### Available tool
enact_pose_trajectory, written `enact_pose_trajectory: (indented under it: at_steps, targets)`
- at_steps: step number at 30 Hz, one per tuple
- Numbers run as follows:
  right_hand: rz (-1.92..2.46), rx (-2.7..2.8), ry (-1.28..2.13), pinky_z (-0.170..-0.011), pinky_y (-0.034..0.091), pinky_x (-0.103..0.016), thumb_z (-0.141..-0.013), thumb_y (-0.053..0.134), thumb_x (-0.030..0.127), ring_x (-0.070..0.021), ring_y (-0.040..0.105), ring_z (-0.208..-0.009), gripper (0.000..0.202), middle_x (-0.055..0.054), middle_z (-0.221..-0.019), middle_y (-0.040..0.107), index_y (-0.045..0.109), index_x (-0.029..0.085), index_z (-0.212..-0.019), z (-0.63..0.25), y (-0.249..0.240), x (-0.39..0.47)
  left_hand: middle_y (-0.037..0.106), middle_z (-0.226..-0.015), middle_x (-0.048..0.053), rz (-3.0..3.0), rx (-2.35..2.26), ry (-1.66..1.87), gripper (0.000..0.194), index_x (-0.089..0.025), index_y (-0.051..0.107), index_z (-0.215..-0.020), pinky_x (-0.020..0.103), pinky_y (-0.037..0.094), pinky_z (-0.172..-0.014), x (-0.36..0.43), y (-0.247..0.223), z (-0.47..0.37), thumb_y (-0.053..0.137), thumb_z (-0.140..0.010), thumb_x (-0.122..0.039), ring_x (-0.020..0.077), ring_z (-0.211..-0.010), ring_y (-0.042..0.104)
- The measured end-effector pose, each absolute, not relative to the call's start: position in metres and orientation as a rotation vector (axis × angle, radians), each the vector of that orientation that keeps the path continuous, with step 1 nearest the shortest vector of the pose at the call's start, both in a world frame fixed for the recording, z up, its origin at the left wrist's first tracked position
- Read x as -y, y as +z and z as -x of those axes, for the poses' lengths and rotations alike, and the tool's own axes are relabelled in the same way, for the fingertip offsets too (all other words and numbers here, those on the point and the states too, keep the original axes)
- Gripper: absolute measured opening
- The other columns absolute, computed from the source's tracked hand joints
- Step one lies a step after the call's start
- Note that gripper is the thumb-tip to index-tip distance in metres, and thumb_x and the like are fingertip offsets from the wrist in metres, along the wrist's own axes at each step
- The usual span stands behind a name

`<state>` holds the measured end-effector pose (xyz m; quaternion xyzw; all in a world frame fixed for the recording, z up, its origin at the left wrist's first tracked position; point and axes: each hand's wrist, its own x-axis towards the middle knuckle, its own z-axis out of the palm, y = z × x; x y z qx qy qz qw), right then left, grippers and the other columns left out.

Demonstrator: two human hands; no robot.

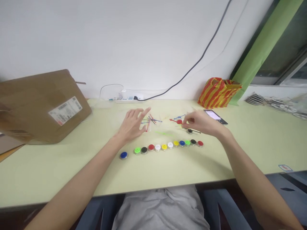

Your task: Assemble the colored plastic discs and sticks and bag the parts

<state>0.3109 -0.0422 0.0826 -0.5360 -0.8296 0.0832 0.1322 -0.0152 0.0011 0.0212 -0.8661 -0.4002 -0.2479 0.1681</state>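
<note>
My right hand (200,122) is closed in a pinch at the right end of a red spinner arrow (179,121), which has a round red middle. Just beyond that arrow lies a blue arrow (178,117). A black arrow with a round middle (190,131) rests below my right fingers. My left hand (130,126) hovers palm down with its fingers spread, beside a loose pile of thin coloured arrows (153,120). Between the hands a light green arrow (163,133) lies flat. Nearer me runs a row of small round coloured discs on clear bases (164,147), with a blue one (123,155) apart at the left.
A large cardboard box (43,108) stands at the left. Against the wall sit a white power strip (129,101) and a red-and-yellow striped bag (218,93). A phone (215,117) lies right of my right hand. The table's front edge (153,188) is close to my lap.
</note>
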Motion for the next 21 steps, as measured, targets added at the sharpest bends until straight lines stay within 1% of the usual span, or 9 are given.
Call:
enact_pose_trajectory:
  at_steps: [2,4,9,13,15,16,18,20,21]
  targets:
    - [1.417,2.364,0.077,-0.060,0.033,-0.029,-0.092,0.063,0.039,-0.0161,0.057,-0.069,0.024,-0.004,-0.083,0.066,0.071,0.020,-0.079,-0.284,0.090,0.039,0.051,-0.135,0.015,2.461,1.149,-0.703,0.077,-0.022,0.024,-0.157,0.052,0.033,-0.110,-0.002,0.020,0.017,0.056,-0.087,-0.025,0.0327,-0.125,0.047]
    - [1.334,2.345,-0.055,-0.061,0.031,-0.030,-0.096,0.060,0.035,-0.0162,0.057,-0.071,0.025,-0.006,-0.090,0.067,0.069,0.020,-0.078,-0.260,0.088,0.034,0.051,-0.136,0.016,2.456,1.161,-0.696,0.079,-0.021,0.023,-0.157,0.052,0.033,-0.110,-0.002,0.020,0.019,0.057,-0.086,-0.024,0.0334,-0.125,0.047]
    - [1.362,2.388,-0.170,-0.059,0.027,-0.029,-0.102,0.053,0.031,-0.0183,0.060,-0.071,0.027,-0.006,-0.076,0.067,0.067,0.019,-0.081,-0.228,0.056,0.029,0.051,-0.135,0.015,2.470,1.133,-0.632,0.081,-0.023,0.022,-0.157,0.054,0.030,-0.112,0.001,0.023,0.020,0.058,-0.084,-0.025,0.0335,-0.126,0.046]
    - [1.277,2.287,-0.221,-0.060,0.031,-0.028,-0.106,0.046,0.032,-0.0167,0.062,-0.073,0.029,-0.006,-0.088,0.071,0.071,0.020,-0.098,-0.216,0.035,0.034,0.053,-0.133,0.013,2.488,1.060,-0.666,0.074,-0.026,0.024,-0.156,0.053,0.031,-0.111,0.006,0.024,0.008,0.054,-0.088,-0.026,0.0321,-0.124,0.048]
    - [1.143,2.265,-0.234,-0.062,0.036,-0.027,-0.105,0.044,0.022,-0.0172,0.065,-0.082,0.027,-0.006,-0.096,0.072,0.071,0.020,-0.108,-0.211,0.027,0.035,0.053,-0.133,0.013,2.502,1.027,-0.692,0.072,-0.026,0.024,-0.156,0.051,0.033,-0.109,0.008,0.023,0.002,0.052,-0.089,-0.024,0.0313,-0.123,0.049]
    - [1.056,2.270,-0.233,-0.065,0.039,-0.027,-0.102,0.044,0.014,-0.0176,0.065,-0.089,0.030,-0.007,-0.102,0.072,0.071,0.021,-0.112,-0.208,0.024,0.036,0.053,-0.133,0.013,2.510,1.009,-0.700,0.072,-0.026,0.024,-0.156,0.051,0.034,-0.108,0.009,0.023,0.001,0.051,-0.089,-0.023,0.0311,-0.122,0.049]
    - [0.895,2.280,-0.205,-0.070,0.043,-0.026,-0.095,0.042,0.000,-0.0176,0.065,-0.101,0.042,-0.007,-0.111,0.072,0.071,0.022,-0.116,-0.205,0.018,0.035,0.053,-0.133,0.013,2.521,0.983,-0.713,0.075,-0.025,0.022,-0.157,0.051,0.035,-0.108,0.010,0.022,-0.001,0.052,-0.088,-0.023,0.0310,-0.122,0.050]
    - [0.833,2.251,-0.144,-0.074,0.046,-0.026,-0.092,0.041,-0.003,-0.0168,0.065,-0.101,0.047,-0.006,-0.112,0.073,0.071,0.024,-0.116,-0.204,0.013,0.034,0.053,-0.133,0.013,2.516,0.980,-0.750,0.078,-0.025,0.019,-0.157,0.051,0.036,-0.107,0.010,0.022,0.000,0.053,-0.088,-0.023,0.0311,-0.123,0.050]
    - [0.841,2.217,-0.115,-0.074,0.046,-0.026,-0.093,0.043,-0.001,-0.0165,0.066,-0.097,0.044,-0.005,-0.108,0.074,0.072,0.024,-0.114,-0.204,0.011,0.034,0.053,-0.133,0.014,2.511,0.984,-0.776,0.079,-0.025,0.018,-0.158,0.051,0.037,-0.106,0.010,0.022,0.001,0.053,-0.088,-0.023,0.0312,-0.123,0.050]
